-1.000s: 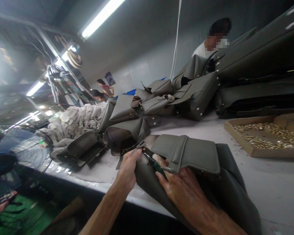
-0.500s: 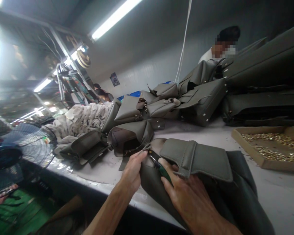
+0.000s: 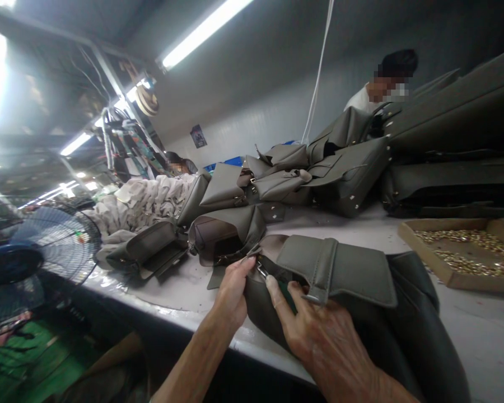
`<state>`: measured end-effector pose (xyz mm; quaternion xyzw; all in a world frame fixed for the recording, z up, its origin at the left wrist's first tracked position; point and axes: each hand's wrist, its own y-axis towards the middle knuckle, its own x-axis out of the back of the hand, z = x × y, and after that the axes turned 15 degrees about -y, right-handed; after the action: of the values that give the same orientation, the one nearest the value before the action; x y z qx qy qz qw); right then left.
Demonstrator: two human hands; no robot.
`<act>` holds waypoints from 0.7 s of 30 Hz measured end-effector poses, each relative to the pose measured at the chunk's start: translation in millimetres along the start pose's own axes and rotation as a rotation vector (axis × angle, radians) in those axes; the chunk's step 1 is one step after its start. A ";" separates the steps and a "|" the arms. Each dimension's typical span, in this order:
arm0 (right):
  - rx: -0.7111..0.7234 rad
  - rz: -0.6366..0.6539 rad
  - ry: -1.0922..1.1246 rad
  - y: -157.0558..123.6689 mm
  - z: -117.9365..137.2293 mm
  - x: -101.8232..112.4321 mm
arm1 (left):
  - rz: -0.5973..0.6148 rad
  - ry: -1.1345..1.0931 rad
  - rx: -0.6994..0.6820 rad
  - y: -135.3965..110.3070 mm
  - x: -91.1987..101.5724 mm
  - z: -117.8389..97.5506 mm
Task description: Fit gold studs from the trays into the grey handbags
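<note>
On the table before me lies a grey-green leather handbag (image 3: 353, 274) with a stitched flap and a strap loop (image 3: 325, 268). Fingers and thumb of my left hand (image 3: 234, 291) pinch the bag's edge at its left corner. My right hand (image 3: 319, 330) is closed round a green-handled hand tool (image 3: 286, 295). Its shiny metal end (image 3: 262, 270) points at the spot beside my left fingertips. A pale covering shows on my right index fingertip. The grip hides most of the handle, so the tool's exact kind is unclear.
An open cardboard box (image 3: 457, 278) of small gold metal fittings stands on the right. Similar bags (image 3: 227, 232) are heaped behind, with pale cloth (image 3: 145, 198) at the back left. A fan (image 3: 37, 252) stands left of the table. A person (image 3: 367, 95) is beyond the bags.
My right hand has shifted slightly left, its index finger now stretched along the tool's metal part. The left hand keeps its pinch, and the bag lies almost as before.
</note>
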<state>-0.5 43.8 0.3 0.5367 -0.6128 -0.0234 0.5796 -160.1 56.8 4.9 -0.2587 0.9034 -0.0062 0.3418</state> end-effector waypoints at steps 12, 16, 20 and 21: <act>0.454 0.030 -0.318 28.8 5.6 23.6 | -0.035 0.068 0.048 8.2 -5.1 -4.1; 0.371 0.092 -0.266 30.9 8.2 23.5 | 0.080 0.162 -0.009 3.7 -8.3 -4.4; 0.194 0.190 -0.136 30.3 8.5 33.3 | 0.159 0.270 -0.103 4.7 -7.5 -3.1; 0.156 0.204 -0.107 28.3 7.3 39.1 | 0.169 0.302 -0.135 6.2 -6.9 -3.0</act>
<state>-14.0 24.7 43.2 0.5130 -0.6941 0.0550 0.5020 -160.5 64.9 10.3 -0.2005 0.9614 0.0445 0.1834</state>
